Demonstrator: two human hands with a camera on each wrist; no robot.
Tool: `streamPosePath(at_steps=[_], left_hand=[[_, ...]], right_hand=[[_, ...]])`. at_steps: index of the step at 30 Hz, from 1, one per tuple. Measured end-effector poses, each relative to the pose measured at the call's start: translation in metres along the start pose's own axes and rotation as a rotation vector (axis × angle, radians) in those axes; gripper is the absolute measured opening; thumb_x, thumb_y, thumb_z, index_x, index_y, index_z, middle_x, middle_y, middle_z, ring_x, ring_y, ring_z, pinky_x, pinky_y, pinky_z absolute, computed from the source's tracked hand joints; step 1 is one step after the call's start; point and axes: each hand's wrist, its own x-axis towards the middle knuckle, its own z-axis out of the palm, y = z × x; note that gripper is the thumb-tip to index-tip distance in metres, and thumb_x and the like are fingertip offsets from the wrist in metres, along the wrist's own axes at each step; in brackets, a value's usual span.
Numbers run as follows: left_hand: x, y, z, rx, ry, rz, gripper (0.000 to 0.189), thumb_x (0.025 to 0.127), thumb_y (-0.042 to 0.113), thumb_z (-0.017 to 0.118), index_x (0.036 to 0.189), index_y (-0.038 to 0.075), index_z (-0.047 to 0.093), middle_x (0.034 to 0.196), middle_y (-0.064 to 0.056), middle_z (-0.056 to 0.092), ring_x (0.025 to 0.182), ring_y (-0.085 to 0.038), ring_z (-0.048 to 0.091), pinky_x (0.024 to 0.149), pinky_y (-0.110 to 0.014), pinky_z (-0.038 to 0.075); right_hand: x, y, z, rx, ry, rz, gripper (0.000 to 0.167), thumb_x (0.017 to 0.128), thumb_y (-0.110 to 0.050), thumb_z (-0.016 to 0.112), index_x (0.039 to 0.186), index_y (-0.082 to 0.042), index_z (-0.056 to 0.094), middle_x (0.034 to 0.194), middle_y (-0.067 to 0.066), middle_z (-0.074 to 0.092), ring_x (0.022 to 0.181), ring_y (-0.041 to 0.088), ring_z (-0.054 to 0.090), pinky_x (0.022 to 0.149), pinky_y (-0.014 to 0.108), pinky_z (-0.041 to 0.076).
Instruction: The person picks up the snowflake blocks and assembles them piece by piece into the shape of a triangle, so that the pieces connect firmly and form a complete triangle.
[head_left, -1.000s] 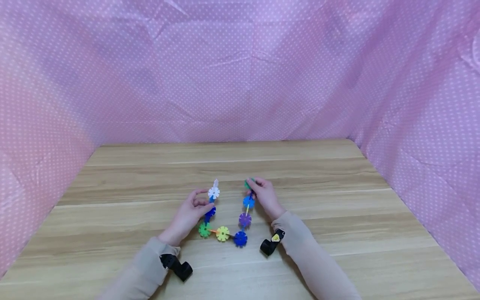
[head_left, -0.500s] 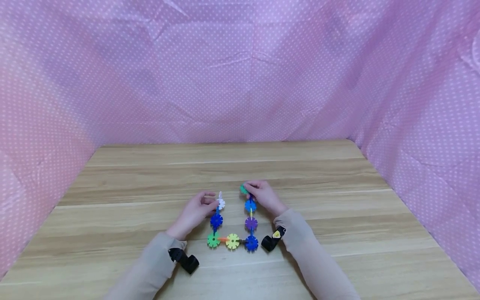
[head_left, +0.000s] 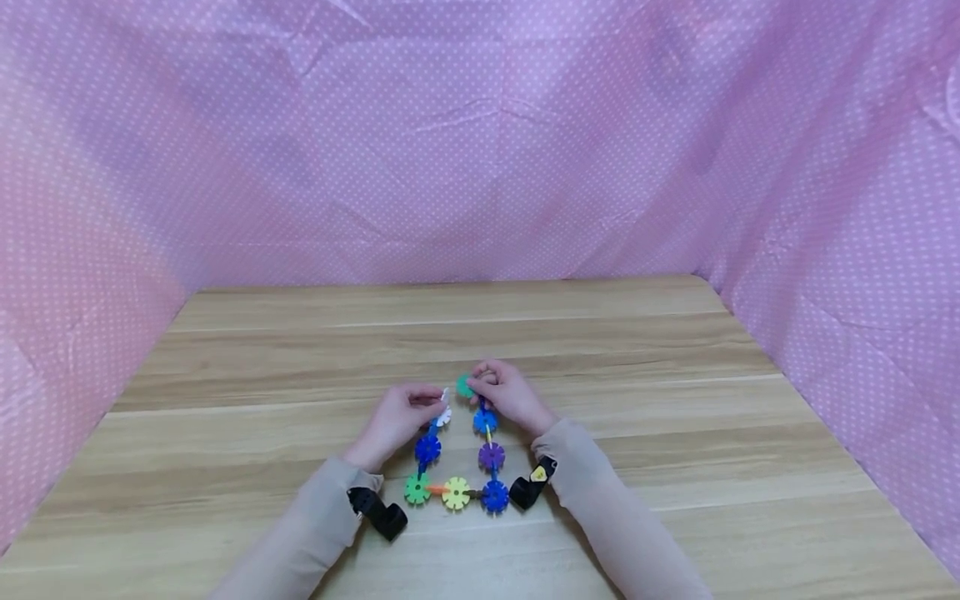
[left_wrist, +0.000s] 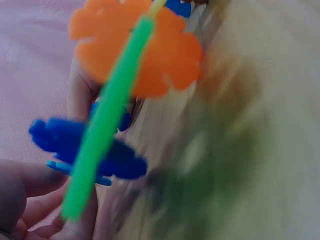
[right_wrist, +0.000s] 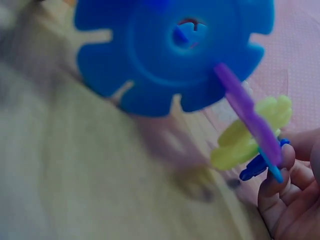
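Observation:
A chain of slotted plastic snowflake discs forms a U, its ends pointing away from me. Along its near side lie a green disc (head_left: 417,489), a yellow disc (head_left: 456,493) and a dark blue disc (head_left: 495,497). My left hand (head_left: 397,421) pinches the left end by the white discs (head_left: 445,417). At the right end, my right hand (head_left: 513,396) pinches the chain beside a teal-green disc (head_left: 463,386). A small gap separates the two ends. In the left wrist view, an orange disc (left_wrist: 145,50) stands close up; a blue disc (right_wrist: 150,85) fills the right wrist view's top.
The wood-grain table (head_left: 300,333) extends round both hands. Pink dotted cloth (head_left: 480,167) hangs behind it and at both sides. A black wrist camera sits on each cuff, the right one (head_left: 528,487) close to the chain's near right corner.
The chain's ends have come closer together. My right hand has moved left, and my left hand has shifted right and nearer to me, now at the white discs instead of the blue part below.

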Motion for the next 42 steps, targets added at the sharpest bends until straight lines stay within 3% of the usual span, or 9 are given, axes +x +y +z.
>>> streamPosePath(at_steps=[5,13,17,23,30,37,42], left_hand=[[0.0,-0.001,0.003,-0.039,-0.004,0.023,0.021,0.088,0.015,0.068,0.106,0.006,0.072,0.106,-0.009,0.071,0.091,-0.012,0.064,0.079,-0.026,0.054],[0.001,-0.004,0.007,-0.048,-0.046,0.027,0.019,0.087,0.017,0.069,0.104,0.01,0.074,0.11,-0.005,0.07,0.104,-0.016,0.062,0.088,-0.033,0.053],[0.002,-0.005,0.008,-0.065,-0.039,0.034,0.019,0.087,0.015,0.069,0.104,0.009,0.074,0.11,-0.005,0.07,0.105,-0.017,0.062,0.089,-0.033,0.053],[0.003,-0.005,0.011,-0.053,-0.008,0.046,0.018,0.087,0.015,0.069,0.102,0.008,0.074,0.108,-0.006,0.071,0.105,-0.019,0.063,0.09,-0.035,0.052],[0.001,-0.006,0.015,-0.033,0.041,0.032,0.016,0.086,0.012,0.069,0.099,0.006,0.075,0.105,-0.009,0.072,0.105,-0.021,0.063,0.092,-0.04,0.051],[0.0,-0.007,0.018,-0.015,0.08,0.114,0.012,0.083,0.004,0.07,0.095,0.002,0.075,0.099,-0.012,0.072,0.099,-0.023,0.066,0.088,-0.04,0.053],[0.002,-0.006,0.02,-0.013,0.1,0.088,0.013,0.085,0.007,0.069,0.096,0.002,0.074,0.097,-0.012,0.073,0.093,-0.02,0.066,0.083,-0.035,0.055]], right_hand=[[0.0,0.0,0.003,-0.039,0.027,-0.005,0.02,0.095,-0.018,0.057,0.108,-0.003,0.059,0.076,0.008,0.067,0.057,0.009,0.048,0.053,0.018,0.039],[0.001,0.001,0.006,0.052,0.054,-0.012,0.019,0.094,-0.009,0.057,0.107,0.004,0.061,0.067,0.0,0.062,0.056,0.007,0.052,0.052,0.018,0.043],[0.001,0.001,0.005,0.06,0.054,-0.016,0.019,0.093,-0.008,0.058,0.106,0.006,0.061,0.068,0.002,0.063,0.057,0.007,0.053,0.053,0.017,0.044],[-0.001,0.001,0.004,0.038,0.043,-0.03,0.019,0.093,-0.008,0.058,0.104,0.007,0.062,0.072,0.008,0.064,0.059,0.007,0.053,0.055,0.019,0.046],[-0.002,0.002,0.006,0.023,0.032,-0.002,0.017,0.093,-0.005,0.057,0.104,0.006,0.062,0.065,-0.001,0.06,0.058,0.006,0.054,0.055,0.017,0.046],[-0.003,0.0,0.005,0.033,0.005,0.018,0.017,0.093,-0.002,0.057,0.105,0.009,0.062,0.065,0.0,0.06,0.057,0.007,0.052,0.055,0.018,0.045],[-0.006,-0.005,0.003,0.064,-0.027,-0.008,0.024,0.094,-0.004,0.056,0.114,0.008,0.06,0.071,0.006,0.064,0.06,0.007,0.056,0.056,0.018,0.045]])
